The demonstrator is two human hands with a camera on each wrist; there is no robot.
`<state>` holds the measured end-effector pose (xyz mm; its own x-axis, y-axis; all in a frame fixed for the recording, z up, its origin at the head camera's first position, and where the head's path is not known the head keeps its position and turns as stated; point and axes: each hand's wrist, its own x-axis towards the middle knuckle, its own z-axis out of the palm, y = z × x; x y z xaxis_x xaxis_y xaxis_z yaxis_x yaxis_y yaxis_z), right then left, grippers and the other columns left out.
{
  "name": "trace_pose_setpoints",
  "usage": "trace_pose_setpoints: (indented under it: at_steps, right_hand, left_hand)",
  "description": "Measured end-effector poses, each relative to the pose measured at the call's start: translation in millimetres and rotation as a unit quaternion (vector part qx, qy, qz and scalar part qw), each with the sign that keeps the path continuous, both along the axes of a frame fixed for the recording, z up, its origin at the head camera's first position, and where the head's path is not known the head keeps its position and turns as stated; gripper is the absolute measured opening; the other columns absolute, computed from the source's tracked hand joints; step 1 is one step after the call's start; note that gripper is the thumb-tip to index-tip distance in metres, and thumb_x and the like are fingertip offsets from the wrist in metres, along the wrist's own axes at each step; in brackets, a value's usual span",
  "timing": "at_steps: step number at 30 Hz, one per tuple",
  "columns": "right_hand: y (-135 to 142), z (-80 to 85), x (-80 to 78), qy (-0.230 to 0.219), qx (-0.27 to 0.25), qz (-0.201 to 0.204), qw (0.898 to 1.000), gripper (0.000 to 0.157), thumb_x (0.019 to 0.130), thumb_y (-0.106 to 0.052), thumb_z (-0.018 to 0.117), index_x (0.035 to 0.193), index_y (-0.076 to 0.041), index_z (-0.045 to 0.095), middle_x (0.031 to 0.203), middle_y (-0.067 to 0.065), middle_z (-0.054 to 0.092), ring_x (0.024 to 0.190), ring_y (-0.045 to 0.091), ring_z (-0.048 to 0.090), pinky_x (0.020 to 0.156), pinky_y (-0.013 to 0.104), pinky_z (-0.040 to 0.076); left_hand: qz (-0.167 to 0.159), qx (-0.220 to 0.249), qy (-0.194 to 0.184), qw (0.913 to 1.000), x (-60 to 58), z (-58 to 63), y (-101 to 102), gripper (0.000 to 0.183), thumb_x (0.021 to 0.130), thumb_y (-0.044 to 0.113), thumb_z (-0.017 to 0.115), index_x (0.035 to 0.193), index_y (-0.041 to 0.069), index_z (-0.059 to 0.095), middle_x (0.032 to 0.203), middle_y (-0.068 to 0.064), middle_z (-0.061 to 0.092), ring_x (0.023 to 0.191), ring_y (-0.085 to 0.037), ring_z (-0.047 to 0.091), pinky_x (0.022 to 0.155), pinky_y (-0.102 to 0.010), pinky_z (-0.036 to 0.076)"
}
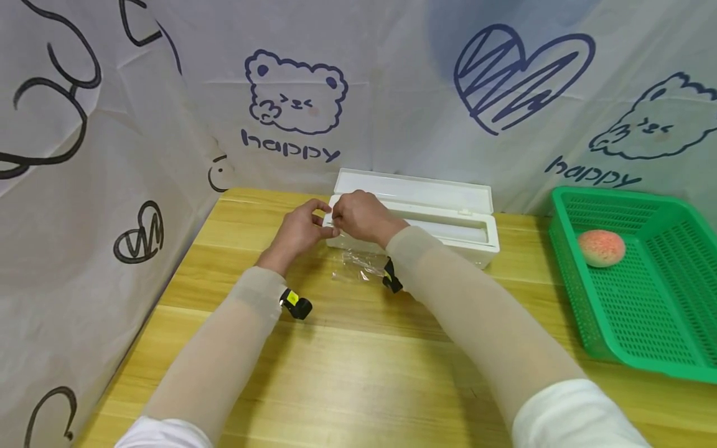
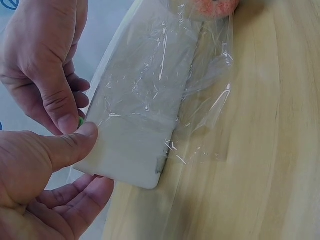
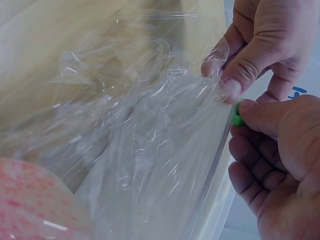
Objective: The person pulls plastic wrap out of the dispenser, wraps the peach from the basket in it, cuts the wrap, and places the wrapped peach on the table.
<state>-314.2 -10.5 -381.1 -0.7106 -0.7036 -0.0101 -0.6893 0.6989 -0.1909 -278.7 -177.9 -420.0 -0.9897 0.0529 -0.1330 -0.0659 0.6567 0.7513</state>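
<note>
A long white cling film box (image 1: 470, 250) stands with its lid (image 1: 414, 186) raised and a pale roll (image 1: 448, 230) inside. My left hand (image 1: 299, 230) holds the box's left end, thumb over the top edge and fingers beneath. My right hand (image 1: 361, 214) pinches a small green slider (image 3: 237, 116) at that same end, thumb to thumb with the left. Clear cling film (image 2: 207, 115) hangs crinkled over the box's front onto the table. Close to the film is a pink-speckled round fruit (image 3: 40, 205); my right forearm hides it in the head view.
A green plastic basket (image 1: 594, 323) stands at the right with another pinkish round fruit (image 1: 602, 249) in it. The wooden table (image 1: 347, 373) meets a printed cloth (image 1: 392, 112) behind the box and along the left side.
</note>
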Motion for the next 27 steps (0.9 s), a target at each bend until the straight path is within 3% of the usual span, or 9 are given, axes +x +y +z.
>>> trace_pose_setpoints:
  at_steps: [5, 8, 11, 15, 18, 27]
  right_hand:
    - [2.2, 0.2, -0.7, 0.001, -0.001, 0.004, 1.000, 0.019, 0.102, -0.014, 0.065, 0.106, -0.009, 0.083, 0.105, 0.003, 0.081, 0.094, 0.025, 0.073, 0.091, 0.040, 0.059]
    - [2.7, -0.3, -0.6, -0.003, 0.000, 0.004, 1.000, 0.021, 0.104, -0.015, 0.064, 0.108, -0.009, 0.083, 0.107, 0.004, 0.081, 0.096, 0.025, 0.074, 0.093, 0.040, 0.059]
    - [2.8, -1.7, -0.2, -0.019, -0.004, -0.003, 1.000, 0.022, 0.105, -0.015, 0.064, 0.114, -0.008, 0.082, 0.114, 0.005, 0.080, 0.105, 0.024, 0.075, 0.099, 0.038, 0.058]
    - [2.9, -4.0, -0.6, -0.031, -0.008, -0.005, 0.999, 0.023, 0.106, -0.016, 0.064, 0.118, -0.007, 0.081, 0.118, 0.006, 0.079, 0.112, 0.023, 0.073, 0.104, 0.038, 0.056]
    - [4.7, -4.2, -1.0, -0.022, -0.008, 0.001, 1.000, 0.022, 0.106, -0.017, 0.064, 0.115, -0.007, 0.081, 0.117, 0.006, 0.079, 0.111, 0.024, 0.074, 0.103, 0.038, 0.057]
    - [5.1, -1.2, -3.4, -0.014, 0.002, 0.019, 1.000, 0.020, 0.104, -0.016, 0.065, 0.106, -0.007, 0.082, 0.109, 0.005, 0.080, 0.097, 0.023, 0.073, 0.095, 0.038, 0.058]
  left_hand:
    - [-0.025, -0.021, 0.019, 0.9993, -0.7, -2.4, -3.4, 0.062, 0.095, 0.026, 0.081, 0.150, 0.014, 0.054, 0.135, -0.019, 0.067, 0.114, -0.034, 0.066, 0.094, -0.044, 0.056]
    - [-0.056, -0.044, 0.044, 0.9965, -1.7, -5.5, -7.9, 0.069, 0.097, 0.030, 0.079, 0.158, 0.015, 0.049, 0.157, -0.020, 0.052, 0.118, -0.036, 0.067, 0.107, -0.048, 0.052]
    - [-0.092, -0.043, 0.055, 0.9933, -3.0, -10.1, -12.7, 0.067, 0.100, 0.031, 0.075, 0.159, 0.016, 0.048, 0.169, -0.019, 0.034, 0.121, -0.036, 0.068, 0.110, -0.047, 0.051]
    - [-0.120, -0.041, 0.050, 0.9908, -4.7, -15.1, -16.6, 0.065, 0.104, 0.032, 0.069, 0.162, 0.017, 0.044, 0.166, -0.019, 0.040, 0.127, -0.034, 0.067, 0.100, -0.043, 0.058]
    - [-0.131, -0.054, 0.051, 0.9886, -5.9, -16.2, -16.5, 0.066, 0.105, 0.035, 0.067, 0.163, 0.018, 0.041, 0.153, -0.019, 0.057, 0.113, -0.028, 0.071, 0.085, -0.037, 0.058]
    - [-0.143, -0.059, 0.065, 0.9859, -4.8, -18.2, -18.1, 0.066, 0.106, 0.033, 0.066, 0.164, 0.017, 0.039, 0.149, -0.019, 0.060, 0.117, -0.025, 0.073, 0.075, -0.031, 0.054]
